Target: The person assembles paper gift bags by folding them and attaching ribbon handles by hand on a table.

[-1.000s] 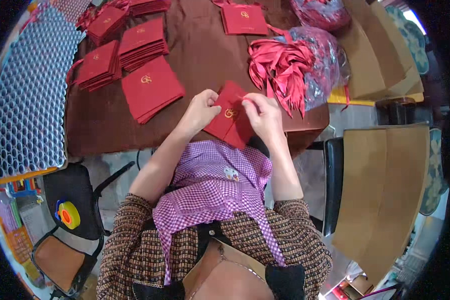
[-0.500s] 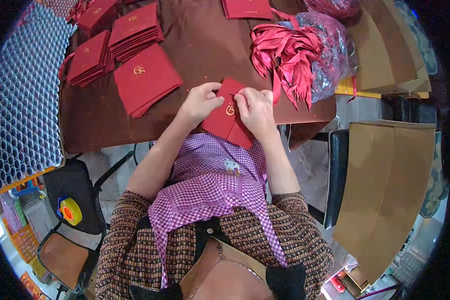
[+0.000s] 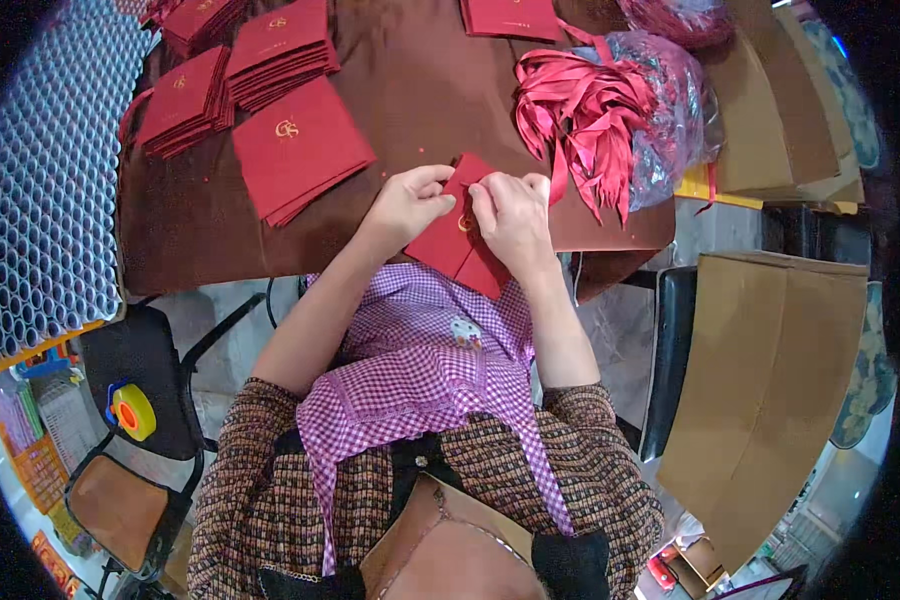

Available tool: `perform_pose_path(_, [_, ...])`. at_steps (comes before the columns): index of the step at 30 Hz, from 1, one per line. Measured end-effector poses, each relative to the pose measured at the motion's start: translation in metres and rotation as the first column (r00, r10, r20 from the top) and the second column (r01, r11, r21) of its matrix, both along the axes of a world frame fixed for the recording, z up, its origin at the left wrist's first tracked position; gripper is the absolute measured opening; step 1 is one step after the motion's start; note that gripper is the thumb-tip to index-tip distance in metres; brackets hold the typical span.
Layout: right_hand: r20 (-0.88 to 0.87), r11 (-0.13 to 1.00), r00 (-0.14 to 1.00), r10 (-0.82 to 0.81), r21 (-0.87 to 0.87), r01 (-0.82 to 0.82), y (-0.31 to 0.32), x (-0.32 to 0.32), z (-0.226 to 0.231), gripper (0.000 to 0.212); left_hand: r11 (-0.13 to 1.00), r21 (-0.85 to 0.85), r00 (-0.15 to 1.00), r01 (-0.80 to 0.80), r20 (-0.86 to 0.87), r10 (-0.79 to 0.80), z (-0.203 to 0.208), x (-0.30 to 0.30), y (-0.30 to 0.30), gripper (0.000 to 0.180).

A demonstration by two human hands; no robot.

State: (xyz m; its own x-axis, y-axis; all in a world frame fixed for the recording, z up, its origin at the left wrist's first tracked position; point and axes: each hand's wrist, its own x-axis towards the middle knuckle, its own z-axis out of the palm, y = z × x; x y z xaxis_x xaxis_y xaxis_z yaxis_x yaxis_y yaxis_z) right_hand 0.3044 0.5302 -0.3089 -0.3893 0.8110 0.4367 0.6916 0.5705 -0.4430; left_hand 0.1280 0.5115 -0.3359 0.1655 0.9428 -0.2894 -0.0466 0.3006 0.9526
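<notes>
A flat red paper pouch (image 3: 440,243) with a gold emblem lies tilted between my hands at the table's near edge. My left hand (image 3: 410,208) pinches its upper left edge between thumb and fingers. On the other side, my right hand (image 3: 513,212) has thumb and fingertips pressed together over the upper part of the pouch. Whatever small piece is between those right fingertips is too small to make out. The right hand covers part of the emblem.
Stacks of similar red pouches (image 3: 305,150) sit at left on the brown-covered table (image 3: 410,90). A heap of red ribbons (image 3: 585,120) lies at right beside clear plastic bags (image 3: 675,110). Cardboard boxes (image 3: 765,390) stand at right. A black chair (image 3: 140,380) holds a tape roll (image 3: 133,412).
My hands keep nearly the same hold on the pouch. The right fingers have shifted slightly over the pouch's upper part. The whole view has moved a little.
</notes>
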Motion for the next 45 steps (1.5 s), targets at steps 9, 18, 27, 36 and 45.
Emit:
perform_pose_path(9, [0.076,1.0,0.997,0.024,-0.001,-0.024,0.0,-0.002,0.006,0.017,0.998,0.024,0.998,-0.054,-0.01,0.054,0.005,0.003,-0.005,0.039])
perform_pose_path(18, [0.2,0.99,0.98,-0.022,-0.132,0.049,0.001,-0.018,0.025,0.021,0.996,0.058,0.996,-0.071,-0.05,0.074,-0.007,0.003,-0.007,0.04])
perform_pose_path(27, [0.061,0.846,0.998,-0.017,-0.53,0.047,0.018,-0.018,0.021,0.026,0.992,0.12,0.98,-0.049,-0.187,0.071,-0.007,0.0,-0.005,0.04])
perform_pose_path(36, [0.047,0.85,0.999,-0.004,-0.527,0.028,0.021,-0.016,0.021,0.025,0.988,0.127,0.978,-0.086,-0.178,0.108,-0.006,0.002,-0.008,0.04])
perform_pose_path(45, [0.11,0.996,0.993,0.049,-0.075,-0.041,0.001,-0.026,0.003,0.017,0.98,0.192,0.974,-0.051,-0.207,0.091,-0.015,-0.001,-0.005,0.04])
